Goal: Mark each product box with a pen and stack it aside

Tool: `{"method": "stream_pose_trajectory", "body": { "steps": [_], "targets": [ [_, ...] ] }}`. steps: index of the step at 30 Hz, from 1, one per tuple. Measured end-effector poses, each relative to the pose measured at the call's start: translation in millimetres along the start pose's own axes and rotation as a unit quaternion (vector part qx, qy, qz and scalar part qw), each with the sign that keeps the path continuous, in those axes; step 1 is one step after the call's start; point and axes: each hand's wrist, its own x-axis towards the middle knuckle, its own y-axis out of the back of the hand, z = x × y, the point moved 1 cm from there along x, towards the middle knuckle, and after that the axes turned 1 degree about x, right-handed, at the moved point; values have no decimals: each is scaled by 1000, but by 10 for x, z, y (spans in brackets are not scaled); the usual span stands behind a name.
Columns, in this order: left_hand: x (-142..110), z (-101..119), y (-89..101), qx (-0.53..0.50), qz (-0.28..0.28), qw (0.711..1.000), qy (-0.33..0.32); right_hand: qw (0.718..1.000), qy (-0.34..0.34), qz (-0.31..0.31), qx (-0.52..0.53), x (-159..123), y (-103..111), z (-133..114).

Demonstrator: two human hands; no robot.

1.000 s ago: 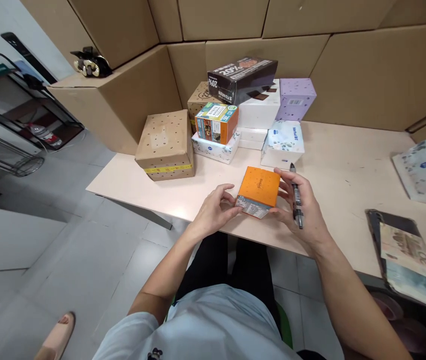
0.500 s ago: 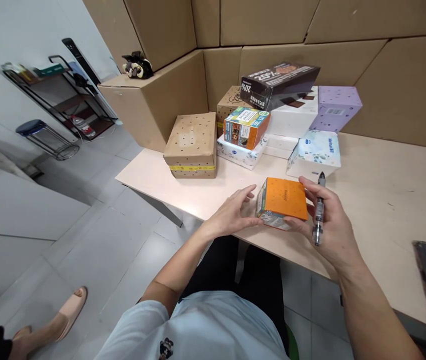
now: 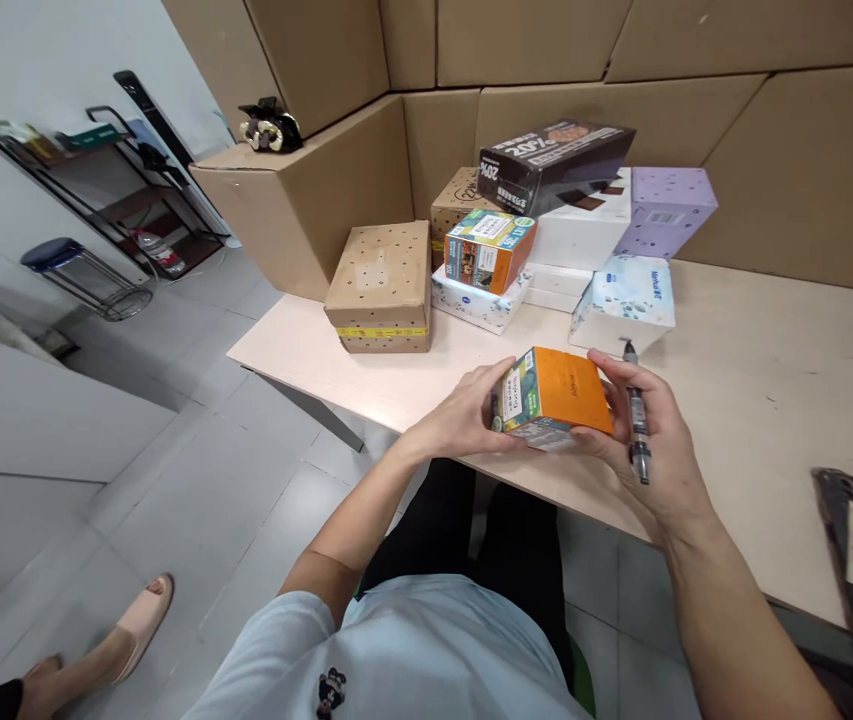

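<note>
Between my hands is a small orange box [image 3: 572, 388] with a patterned label on its left side, tilted near the table's front edge. My left hand [image 3: 463, 412] is curled round the box's left end, thumb along the lower edge. On the right end, my right hand [image 3: 647, 425] grips the same box with thumb and fingertips. A dark-tipped pen [image 3: 637, 425] also lies across the fingers of the right hand, pointing away from me. Behind the box stands a white and blue tissue pack [image 3: 625, 300].
A brown dotted carton [image 3: 379, 285] sits at the table's left. Stacked behind are a second orange box [image 3: 490, 250], a dark brown box [image 3: 555, 165] and a purple box [image 3: 670, 208]. Cardboard walls [image 3: 531, 45] enclose the back. A dark flat case [image 3: 838, 495] lies at right.
My left hand has closed onto the left end of the orange box. The box has tilted, so more of its labelled left side shows.
</note>
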Motion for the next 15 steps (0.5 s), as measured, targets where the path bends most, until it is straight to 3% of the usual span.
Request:
{"method": "stream_pose_trajectory", "body": {
  "steps": [9,15],
  "targets": [
    [66,103,121,52,-7,997,-55,998,-38,-46,3,-39,44,31],
    [32,-81,60,4,-4,999,-37,998,-46,-39,-20,-48,67,83]
  ]
}}
